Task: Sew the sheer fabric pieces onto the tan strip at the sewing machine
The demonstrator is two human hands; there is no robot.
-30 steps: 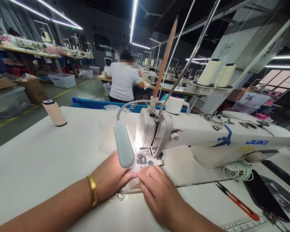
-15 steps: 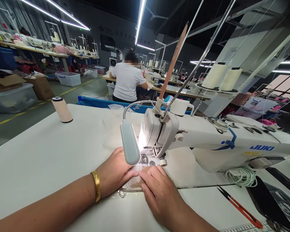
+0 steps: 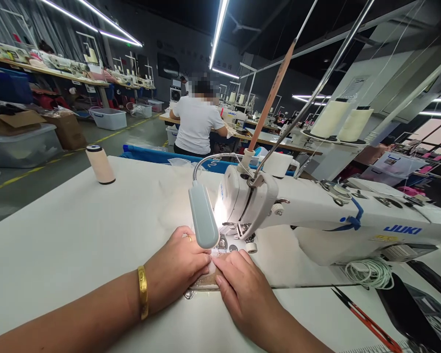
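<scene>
My left hand point(image 3: 182, 262), with a gold bracelet point(image 3: 143, 292) at the wrist, lies on the bed of a white sewing machine point(image 3: 316, 203). Its fingers are curled and pressed together, partly behind the grey lamp head point(image 3: 204, 215). My right hand point(image 3: 244, 289) has its thumb and fingers bent together just in front of the presser foot area. Between the fingertips shows a small bit of thin, pale, see-through fabric point(image 3: 215, 253), which both hands pinch. A brownish, shiny surface point(image 3: 208, 280) lies under them. The needle is hidden by glare and the lamp.
A peach thread cone point(image 3: 100, 165) stands at the table's far left. Red-handled thread snips point(image 3: 367, 321), a coil of pale green cord point(image 3: 369, 273) and a black phone-like object point(image 3: 407, 314) lie at the right. Beyond the table a person in a white shirt point(image 3: 196, 122) sits sewing.
The view has shifted slightly, so the scene sits a little farther right. My left thumb has drawn in and its fingers have curled more beside the fabric. My right hand stays nearly the same.
</scene>
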